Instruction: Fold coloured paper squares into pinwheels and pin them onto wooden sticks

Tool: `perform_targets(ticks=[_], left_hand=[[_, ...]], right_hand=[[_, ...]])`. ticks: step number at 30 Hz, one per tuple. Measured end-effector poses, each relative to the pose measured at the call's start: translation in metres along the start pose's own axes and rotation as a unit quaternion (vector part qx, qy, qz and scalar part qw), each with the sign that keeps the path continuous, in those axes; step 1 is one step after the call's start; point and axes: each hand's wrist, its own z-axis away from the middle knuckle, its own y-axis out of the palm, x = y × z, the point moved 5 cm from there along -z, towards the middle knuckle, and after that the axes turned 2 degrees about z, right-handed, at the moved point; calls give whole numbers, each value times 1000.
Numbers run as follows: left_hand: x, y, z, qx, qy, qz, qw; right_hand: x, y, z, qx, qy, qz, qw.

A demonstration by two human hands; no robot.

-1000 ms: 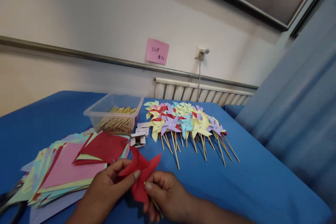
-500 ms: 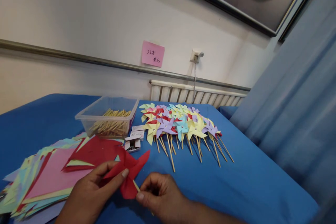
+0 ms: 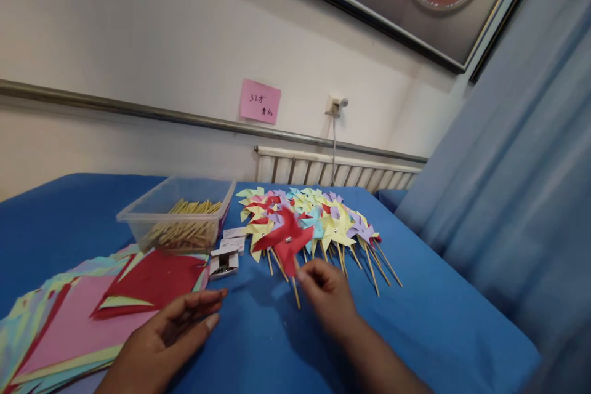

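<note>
In my right hand (image 3: 327, 294) is a red paper pinwheel (image 3: 287, 239), gripped by its thin wooden stick between thumb and fingers. It is held up in front of a spread of finished pinwheels (image 3: 339, 229) in yellow, purple, blue and red, partly hiding them. My left hand (image 3: 178, 329) holds nothing; its thumb and fingers are apart, just right of the paper stack. Red cut paper squares (image 3: 159, 280) lie on top of a pile of coloured paper (image 3: 87, 311).
A clear plastic box (image 3: 175, 191) of wooden sticks (image 3: 189, 225) stands behind the paper. Beside it, a small open box (image 3: 224, 263) holds small dark pieces. Blue cloth (image 3: 415, 326) covers the table. A blue curtain (image 3: 498, 166) hangs at the right.
My left hand has let go of the red pinwheel and opened. My right hand has carried it forward and right, toward the other pinwheels, its front now showing. The view has shifted slightly.
</note>
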Motion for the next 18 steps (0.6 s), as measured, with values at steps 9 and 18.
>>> perform_targets(ticks=[9, 18], left_hand=[[24, -5, -13, 62, -27, -54, 996], [26, -3, -15, 69, -28, -83, 994]], right_hand=[[-74, -120, -7, -199, 114, 216, 949], [-87, -130, -12, -183, 163, 300, 922]])
